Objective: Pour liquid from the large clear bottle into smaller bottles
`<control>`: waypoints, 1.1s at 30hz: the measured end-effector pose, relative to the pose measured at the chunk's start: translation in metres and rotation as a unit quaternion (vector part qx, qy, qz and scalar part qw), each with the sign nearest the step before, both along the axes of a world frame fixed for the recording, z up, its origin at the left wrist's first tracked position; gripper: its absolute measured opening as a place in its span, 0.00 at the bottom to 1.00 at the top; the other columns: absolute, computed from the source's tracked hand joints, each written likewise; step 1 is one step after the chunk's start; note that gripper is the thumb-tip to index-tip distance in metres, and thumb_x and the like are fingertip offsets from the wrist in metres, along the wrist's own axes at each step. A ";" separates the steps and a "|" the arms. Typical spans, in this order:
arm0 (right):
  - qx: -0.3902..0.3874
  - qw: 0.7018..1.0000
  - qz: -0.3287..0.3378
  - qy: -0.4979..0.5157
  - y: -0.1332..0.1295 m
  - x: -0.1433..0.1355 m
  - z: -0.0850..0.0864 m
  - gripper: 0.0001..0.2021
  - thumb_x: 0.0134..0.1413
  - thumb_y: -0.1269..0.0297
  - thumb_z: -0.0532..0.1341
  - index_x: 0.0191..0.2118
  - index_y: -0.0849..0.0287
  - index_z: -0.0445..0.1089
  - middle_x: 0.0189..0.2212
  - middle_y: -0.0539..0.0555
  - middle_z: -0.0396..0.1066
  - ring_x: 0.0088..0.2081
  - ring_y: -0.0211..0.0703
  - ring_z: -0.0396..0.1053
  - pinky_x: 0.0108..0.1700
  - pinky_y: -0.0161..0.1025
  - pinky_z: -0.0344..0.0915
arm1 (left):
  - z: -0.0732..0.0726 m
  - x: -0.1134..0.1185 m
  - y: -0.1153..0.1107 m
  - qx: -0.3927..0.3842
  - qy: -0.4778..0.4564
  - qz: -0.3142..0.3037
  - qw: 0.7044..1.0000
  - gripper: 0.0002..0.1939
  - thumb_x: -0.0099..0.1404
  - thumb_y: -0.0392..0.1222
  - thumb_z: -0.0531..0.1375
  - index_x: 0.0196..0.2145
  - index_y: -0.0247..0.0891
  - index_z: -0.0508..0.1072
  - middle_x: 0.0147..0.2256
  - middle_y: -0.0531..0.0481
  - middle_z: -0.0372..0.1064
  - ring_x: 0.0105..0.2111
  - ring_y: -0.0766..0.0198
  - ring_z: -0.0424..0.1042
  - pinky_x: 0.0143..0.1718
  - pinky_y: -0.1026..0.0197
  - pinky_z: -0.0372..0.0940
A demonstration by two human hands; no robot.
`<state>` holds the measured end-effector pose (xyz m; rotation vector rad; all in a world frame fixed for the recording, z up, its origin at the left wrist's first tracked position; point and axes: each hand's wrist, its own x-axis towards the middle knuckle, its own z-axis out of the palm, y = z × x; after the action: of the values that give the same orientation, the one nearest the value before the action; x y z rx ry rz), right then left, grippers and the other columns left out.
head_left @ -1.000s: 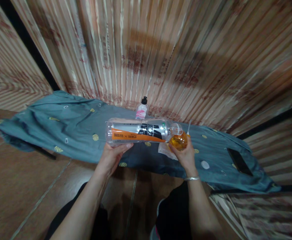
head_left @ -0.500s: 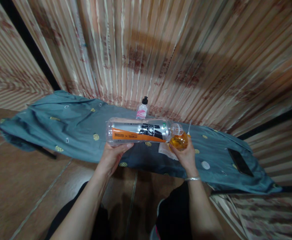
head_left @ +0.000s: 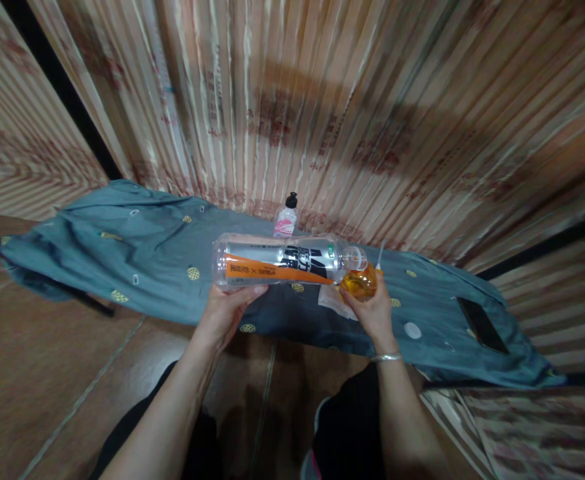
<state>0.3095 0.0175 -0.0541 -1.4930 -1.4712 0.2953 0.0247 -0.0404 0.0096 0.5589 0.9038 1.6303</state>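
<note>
My left hand (head_left: pixel 227 313) is closed around the base end of a clear plastic drink bottle (head_left: pixel 277 261) with a silver, orange and black label. The bottle lies nearly level in the air, its uncapped neck pointing right. In my right hand (head_left: pixel 372 313) is a small clear bottle of orange-yellow liquid (head_left: pixel 359 285), fingers wrapped round it. The drink bottle's mouth is right at the top of the small bottle; whether they touch I cannot tell. A thin pale tube or nozzle (head_left: pixel 381 255) sticks up by my right fingers.
A blue-green cloth (head_left: pixel 162 267) with yellow prints covers a narrow table. On it are a black-topped bottle with pink markings (head_left: pixel 286 220), a whitish packet (head_left: pixel 333 301), a white round cap (head_left: pixel 412 331) and a black phone (head_left: pixel 481 325). A pleated curtain (head_left: pixel 282 120) hangs behind.
Hardly anything differs. Both hands keep their grips and the two bottles stay mouth to mouth; the view has shifted very slightly.
</note>
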 end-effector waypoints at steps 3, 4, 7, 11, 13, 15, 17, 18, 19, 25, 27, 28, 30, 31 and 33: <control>0.003 1.000 0.008 0.003 0.000 0.000 0.001 0.41 0.41 0.41 0.72 0.58 0.59 0.66 0.52 0.63 0.76 0.51 0.59 0.75 0.55 0.56 0.70 | 0.000 0.000 0.000 0.003 0.004 0.002 1.000 0.29 0.33 0.33 0.78 0.36 0.39 0.81 0.31 0.51 0.81 0.37 0.55 0.81 0.48 0.54 0.73; 0.003 1.000 0.009 0.003 0.000 0.000 0.001 0.41 0.42 0.41 0.72 0.58 0.59 0.66 0.52 0.63 0.76 0.51 0.59 0.75 0.55 0.56 0.70 | 0.000 0.000 0.000 0.004 0.006 0.003 1.000 0.29 0.32 0.33 0.78 0.37 0.39 0.81 0.31 0.50 0.81 0.37 0.55 0.81 0.48 0.54 0.73; 0.002 1.000 0.010 0.002 0.000 0.000 0.001 0.41 0.41 0.41 0.72 0.59 0.59 0.66 0.52 0.63 0.76 0.51 0.60 0.75 0.56 0.56 0.70 | -0.002 -0.001 0.001 0.004 0.011 0.000 1.000 0.27 0.33 0.35 0.78 0.35 0.39 0.81 0.34 0.48 0.82 0.37 0.56 0.81 0.46 0.55 0.74; -0.007 1.000 0.006 0.006 0.000 0.001 0.000 0.42 0.40 0.42 0.72 0.59 0.60 0.66 0.52 0.64 0.76 0.52 0.61 0.75 0.56 0.57 0.69 | -0.005 -0.002 0.001 0.012 0.009 -0.011 1.000 0.24 0.36 0.35 0.79 0.34 0.38 0.81 0.36 0.47 0.82 0.37 0.57 0.81 0.46 0.57 0.74; -0.011 1.000 0.010 0.011 -0.001 0.000 0.001 0.42 0.40 0.42 0.72 0.59 0.60 0.66 0.53 0.65 0.75 0.52 0.61 0.75 0.57 0.58 0.69 | -0.005 -0.002 0.001 0.015 0.005 -0.010 1.000 0.24 0.36 0.35 0.79 0.35 0.39 0.81 0.35 0.48 0.82 0.37 0.57 0.81 0.46 0.57 0.74; -0.012 1.000 0.012 0.012 -0.001 0.000 0.002 0.42 0.41 0.43 0.73 0.59 0.59 0.66 0.54 0.64 0.75 0.53 0.61 0.74 0.57 0.57 0.69 | -0.003 -0.002 0.001 0.016 0.005 -0.008 1.000 0.26 0.35 0.34 0.79 0.36 0.40 0.81 0.33 0.50 0.82 0.36 0.58 0.81 0.45 0.57 0.74; -0.011 1.000 0.008 0.010 -0.001 -0.001 0.003 0.42 0.40 0.43 0.73 0.59 0.59 0.66 0.54 0.64 0.75 0.53 0.61 0.74 0.57 0.57 0.69 | -0.002 -0.001 0.000 0.019 0.005 -0.005 1.000 0.27 0.35 0.33 0.78 0.37 0.41 0.81 0.31 0.52 0.81 0.36 0.59 0.81 0.45 0.58 0.74; -0.011 1.000 0.005 0.009 -0.002 -0.001 0.003 0.42 0.40 0.42 0.73 0.59 0.59 0.66 0.53 0.64 0.76 0.53 0.61 0.75 0.57 0.57 0.69 | -0.001 -0.001 0.000 0.021 0.005 -0.004 1.000 0.27 0.35 0.33 0.78 0.37 0.42 0.81 0.30 0.53 0.81 0.36 0.59 0.80 0.45 0.58 0.74; -0.012 1.000 0.004 0.010 -0.002 -0.001 0.003 0.42 0.40 0.42 0.73 0.59 0.60 0.66 0.53 0.65 0.76 0.53 0.61 0.75 0.57 0.57 0.69 | 0.000 -0.001 0.000 0.024 0.005 -0.003 1.000 0.27 0.35 0.32 0.78 0.37 0.42 0.81 0.29 0.53 0.81 0.36 0.59 0.80 0.45 0.59 0.74; -0.024 1.000 0.002 0.016 -0.002 -0.001 0.003 0.43 0.40 0.41 0.72 0.59 0.60 0.66 0.53 0.65 0.75 0.52 0.62 0.75 0.56 0.58 0.69 | -0.002 -0.001 0.000 0.016 -0.004 -0.006 1.000 0.22 0.35 0.32 0.79 0.31 0.41 0.82 0.30 0.53 0.81 0.34 0.61 0.80 0.42 0.62 0.74; -0.021 1.000 -0.003 0.019 -0.002 -0.002 0.003 0.43 0.39 0.41 0.72 0.59 0.60 0.66 0.53 0.66 0.76 0.51 0.62 0.75 0.56 0.59 0.69 | -0.003 -0.001 0.000 0.012 -0.008 -0.007 1.000 0.22 0.34 0.32 0.79 0.30 0.41 0.82 0.30 0.53 0.82 0.34 0.62 0.80 0.42 0.62 0.74; -0.020 1.000 -0.005 0.020 -0.002 -0.002 0.004 0.44 0.39 0.41 0.72 0.59 0.61 0.66 0.52 0.66 0.76 0.51 0.62 0.75 0.56 0.58 0.70 | -0.002 -0.001 0.000 0.010 -0.011 -0.006 1.000 0.22 0.33 0.32 0.79 0.30 0.41 0.82 0.31 0.53 0.82 0.34 0.62 0.80 0.41 0.62 0.75; -0.019 1.000 -0.005 0.023 -0.003 -0.003 0.004 0.44 0.38 0.40 0.73 0.59 0.62 0.66 0.52 0.66 0.76 0.51 0.62 0.76 0.55 0.58 0.70 | -0.002 -0.001 0.000 0.010 -0.016 -0.005 1.000 0.22 0.33 0.32 0.79 0.30 0.40 0.82 0.31 0.53 0.82 0.34 0.62 0.80 0.41 0.63 0.75; -0.019 1.000 -0.002 0.025 -0.003 -0.003 0.004 0.44 0.38 0.41 0.73 0.59 0.62 0.66 0.52 0.66 0.76 0.51 0.62 0.76 0.55 0.58 0.70 | -0.001 -0.001 0.000 0.009 -0.017 -0.006 1.000 0.22 0.32 0.32 0.79 0.30 0.40 0.83 0.31 0.52 0.82 0.33 0.62 0.80 0.40 0.64 0.75; -0.018 1.000 -0.002 0.025 -0.003 -0.003 0.004 0.44 0.38 0.41 0.73 0.59 0.61 0.66 0.52 0.66 0.76 0.51 0.62 0.75 0.56 0.58 0.70 | 0.000 -0.002 0.000 0.007 -0.013 -0.008 1.000 0.22 0.32 0.33 0.80 0.30 0.39 0.83 0.30 0.51 0.82 0.32 0.62 0.80 0.38 0.64 0.75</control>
<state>0.3066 0.0144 -0.0504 -1.5057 -1.4294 0.3562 0.0228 -0.0407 0.0094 0.5530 0.8680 1.6264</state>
